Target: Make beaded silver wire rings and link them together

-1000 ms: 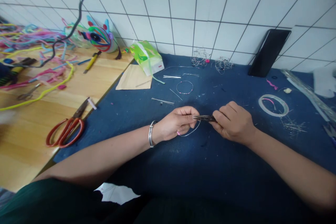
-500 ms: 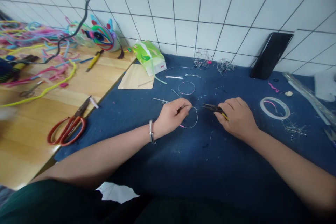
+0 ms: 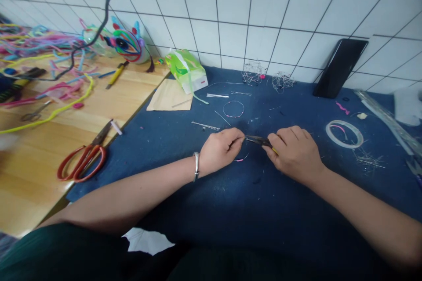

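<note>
Between the thumb and fingers of my left hand (image 3: 221,150) is a thin wire loop (image 3: 244,157). A short pink piece (image 3: 239,160) shows on its lower part; the rest is hidden behind the hand. My right hand (image 3: 295,151) is wrapped round black needle-nose pliers (image 3: 260,140) with a bit of yellow on the handle. The plier tips reach the wire at my left fingertips; whether the jaws grip it is too small to tell. Just beyond lies a wire ring (image 3: 234,109) with small pink beads. Straight wires (image 3: 205,126) lie beside my left hand.
Red-handled scissors (image 3: 82,158) lie at the wooden table's edge on the left. A green tissue pack (image 3: 186,70), tangled wire balls (image 3: 253,73) and a leaning black phone (image 3: 341,68) line the wall. On the right are a clear ring-shaped coil (image 3: 344,134) and wire scraps (image 3: 369,160).
The pliers have moved left, and their tips now meet the wire at my left fingers. My left hand has shifted slightly right, and the loop hangs differently, less of it showing.
</note>
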Demonstrator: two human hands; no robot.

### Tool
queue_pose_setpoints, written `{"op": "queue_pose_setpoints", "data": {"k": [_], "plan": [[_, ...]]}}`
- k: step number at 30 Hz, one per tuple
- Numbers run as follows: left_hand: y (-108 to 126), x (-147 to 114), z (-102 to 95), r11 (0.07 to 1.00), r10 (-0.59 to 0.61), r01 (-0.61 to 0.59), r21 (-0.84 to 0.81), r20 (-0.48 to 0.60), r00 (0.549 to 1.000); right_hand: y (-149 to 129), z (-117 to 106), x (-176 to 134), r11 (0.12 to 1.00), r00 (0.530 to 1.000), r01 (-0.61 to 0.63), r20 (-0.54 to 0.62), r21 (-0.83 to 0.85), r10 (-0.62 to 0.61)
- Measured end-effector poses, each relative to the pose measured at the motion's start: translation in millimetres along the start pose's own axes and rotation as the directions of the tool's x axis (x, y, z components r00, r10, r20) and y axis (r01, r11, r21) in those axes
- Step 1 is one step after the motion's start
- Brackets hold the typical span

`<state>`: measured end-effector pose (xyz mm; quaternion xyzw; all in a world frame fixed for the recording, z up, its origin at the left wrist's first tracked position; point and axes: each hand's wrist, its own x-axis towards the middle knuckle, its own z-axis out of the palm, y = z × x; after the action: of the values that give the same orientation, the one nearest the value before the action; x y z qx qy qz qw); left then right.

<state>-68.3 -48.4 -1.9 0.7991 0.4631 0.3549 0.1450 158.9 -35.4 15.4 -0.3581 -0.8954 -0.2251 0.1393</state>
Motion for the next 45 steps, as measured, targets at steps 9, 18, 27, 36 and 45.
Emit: {"op": "queue_pose_setpoints", "data": {"k": [9,18,27,36,45], "plan": [[0,-2,2.0,1.000,-0.018,0.017,-0.013,-0.032,0.999,1,-7,-1,0.991,0.999,0.045,-0.015,-0.128,-0.048],[-3,-2,4.7,0.993,0.034,-0.031,0.117,-0.028,0.999,-1,-12,0,0.983,0.996,0.069,-0.041,-0.169,-0.077],[-4,-5,4.6,0.944,0.164,-0.161,0.287,0.016,0.986,-3,-17,0,0.977,0.995,0.076,-0.050,-0.198,-0.088],[-5,-4,3.9,0.825,0.292,-0.286,0.487,0.066,0.954,-6,-24,1,0.960,0.989,0.107,-0.076,-0.260,-0.130],[1,-5,2.9,0.716,0.414,-0.392,0.577,0.101,0.905,-13,-35,2,0.965,0.990,0.082,-0.090,-0.248,-0.107]]}}
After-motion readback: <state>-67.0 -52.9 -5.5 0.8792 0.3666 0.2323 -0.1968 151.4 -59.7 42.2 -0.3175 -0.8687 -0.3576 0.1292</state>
